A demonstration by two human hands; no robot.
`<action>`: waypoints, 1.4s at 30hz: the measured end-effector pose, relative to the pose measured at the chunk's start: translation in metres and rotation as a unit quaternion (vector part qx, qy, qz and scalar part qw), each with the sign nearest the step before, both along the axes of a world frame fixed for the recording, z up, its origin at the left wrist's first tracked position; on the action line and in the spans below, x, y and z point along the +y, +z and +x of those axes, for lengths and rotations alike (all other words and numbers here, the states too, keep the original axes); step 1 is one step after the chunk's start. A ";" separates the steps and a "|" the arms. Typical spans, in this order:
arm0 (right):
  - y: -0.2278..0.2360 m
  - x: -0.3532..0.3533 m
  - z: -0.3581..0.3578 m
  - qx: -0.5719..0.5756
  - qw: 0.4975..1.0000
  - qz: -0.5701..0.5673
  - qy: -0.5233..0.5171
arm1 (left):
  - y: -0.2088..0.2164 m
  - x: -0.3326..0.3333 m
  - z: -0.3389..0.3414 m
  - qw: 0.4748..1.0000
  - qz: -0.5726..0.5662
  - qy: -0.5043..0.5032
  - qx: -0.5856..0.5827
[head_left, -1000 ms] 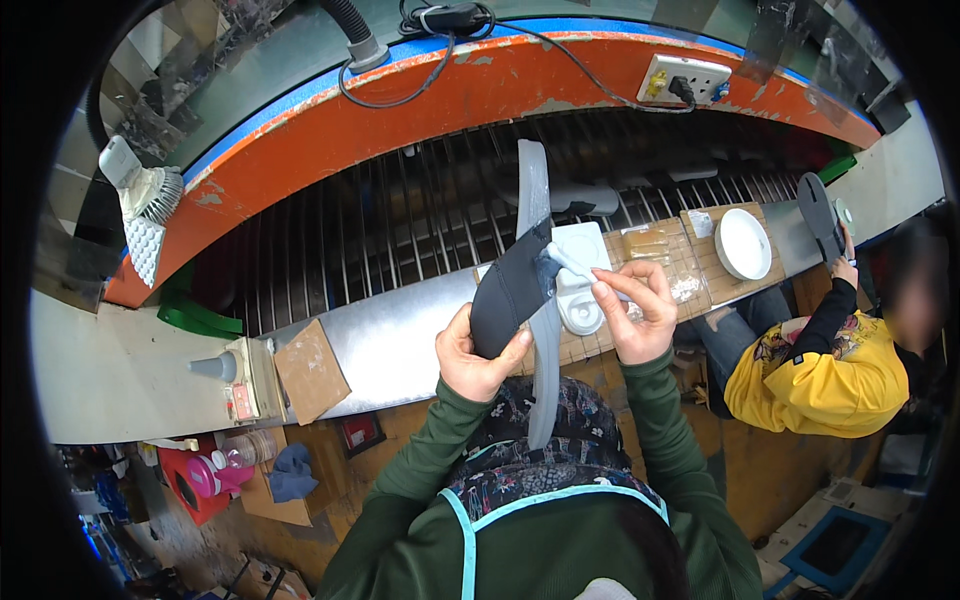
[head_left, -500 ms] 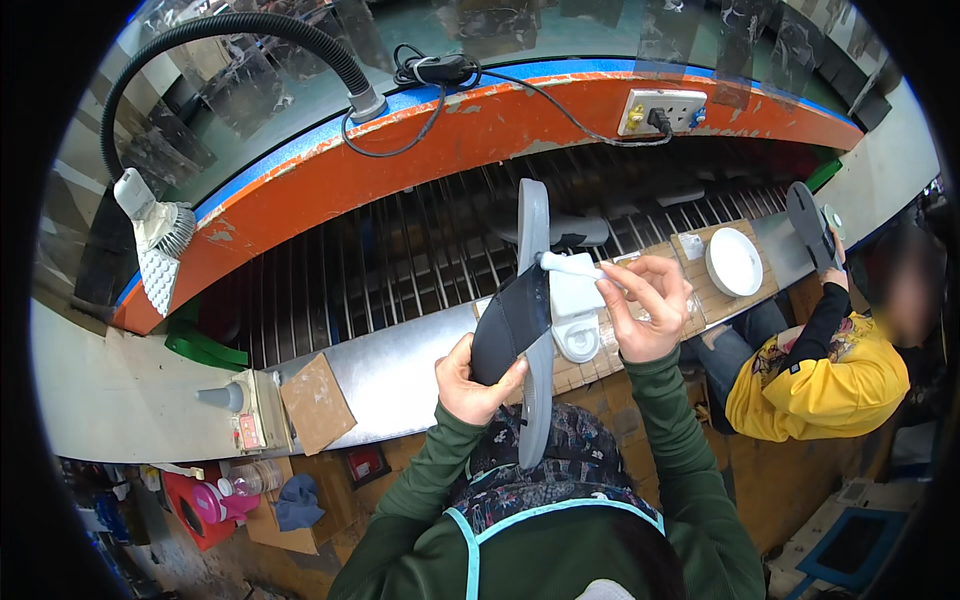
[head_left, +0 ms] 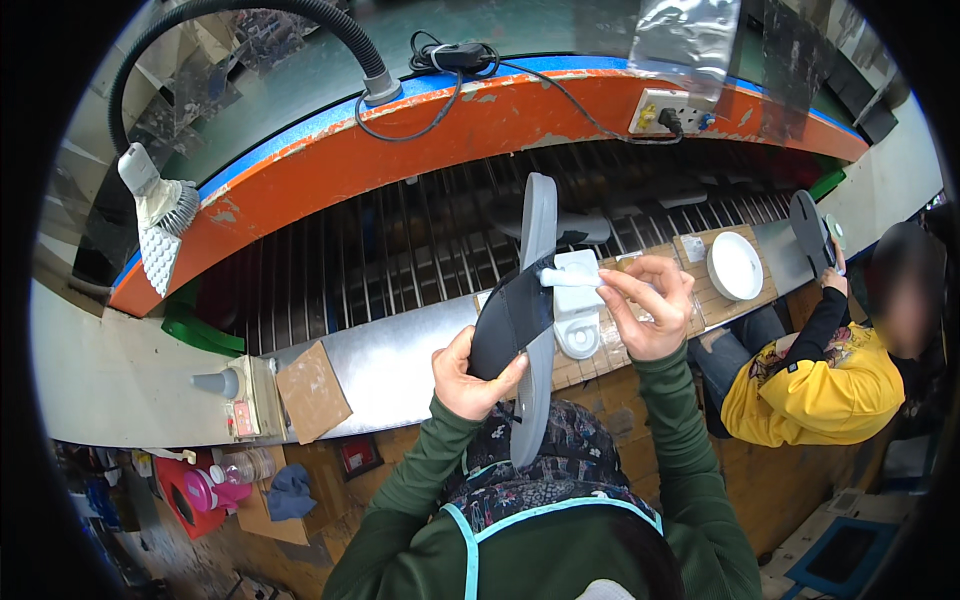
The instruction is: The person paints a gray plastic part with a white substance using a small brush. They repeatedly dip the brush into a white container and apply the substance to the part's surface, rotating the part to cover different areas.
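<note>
My left hand point(head_left: 468, 375) grips a slide sandal by its black strap point(head_left: 507, 325), thumb toward the sole. The sandal's grey sole point(head_left: 539, 225) stands on edge, running roughly upright in view. In my right hand point(head_left: 655, 308), a slim white applicator point(head_left: 572, 278) is pinched between thumb and fingers. Its tip touches or nearly touches the strap's edge where it meets the sole; the tip's exact shape is too small to make out. Behind it, a white plastic container with a round hollow point(head_left: 577, 340) rests on the work ledge.
Metal conveyor rods point(head_left: 400, 260) run beyond the ledge, with grey sandals lying on them. A white bowl point(head_left: 757, 262) sits on cardboard to the right. A co-worker in yellow point(head_left: 820, 385) holds another sole point(head_left: 808, 225). A gooseneck lamp point(head_left: 165, 215) hangs at left.
The applicator has tilted from slanting to nearly level, its tip slightly lower along the strap's edge. My left hand keeps its hold. The view has shifted slightly.
</note>
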State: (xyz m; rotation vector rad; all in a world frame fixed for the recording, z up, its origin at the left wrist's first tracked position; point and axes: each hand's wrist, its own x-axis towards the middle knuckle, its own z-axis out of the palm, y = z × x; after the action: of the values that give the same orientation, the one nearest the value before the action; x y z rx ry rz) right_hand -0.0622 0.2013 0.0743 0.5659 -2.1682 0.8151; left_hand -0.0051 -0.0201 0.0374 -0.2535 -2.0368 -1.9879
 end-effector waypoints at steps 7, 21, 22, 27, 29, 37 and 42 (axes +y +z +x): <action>0.000 0.003 0.000 -0.008 1.000 0.011 0.020 | 0.004 -0.003 -0.001 1.000 -0.006 -0.009 -0.003; 0.002 0.005 0.004 -0.023 0.997 0.037 0.063 | 0.003 -0.015 -0.002 0.999 -0.031 -0.019 -0.032; 0.002 0.005 0.005 -0.025 0.997 0.037 0.066 | 0.002 -0.016 -0.002 0.999 -0.031 -0.019 -0.033; 0.002 0.006 0.006 -0.039 0.995 0.050 0.077 | 0.003 -0.018 -0.004 0.999 -0.013 -0.019 -0.039; 0.002 0.007 0.006 -0.048 0.994 0.053 0.087 | 0.004 -0.017 -0.005 0.999 0.000 -0.020 -0.035; -0.004 0.012 0.004 -0.108 0.985 0.025 0.134 | 0.004 -0.015 -0.008 0.999 0.032 -0.005 -0.011; -0.010 0.011 0.006 -0.258 0.932 -0.105 0.233 | -0.002 -0.016 -0.007 0.993 0.101 -0.028 -0.060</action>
State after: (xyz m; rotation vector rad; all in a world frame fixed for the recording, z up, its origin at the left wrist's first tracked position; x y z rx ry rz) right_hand -0.0566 0.2124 0.0640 0.8451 -2.3932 1.5819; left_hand -0.0125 -0.0362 0.0352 -0.1530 -1.8963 -2.2739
